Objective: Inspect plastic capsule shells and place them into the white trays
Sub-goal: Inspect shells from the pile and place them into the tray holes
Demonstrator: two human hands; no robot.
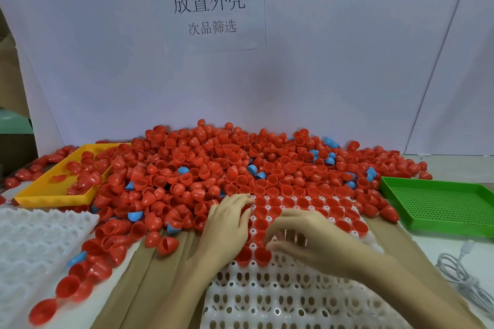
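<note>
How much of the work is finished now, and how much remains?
Done: the far rows of the white tray already hold red shells. In hand: the left hand and right hand work at the next row. Left: the near rows are empty, a second white tray holds nothing, and a large pile waits.

A green basket (pixel 438 203) is sitting on the right, a white cable (pixel 459 272) is lying coiled beside it, and a paper sign (pixel 208 5) is hanging on the wall
</note>
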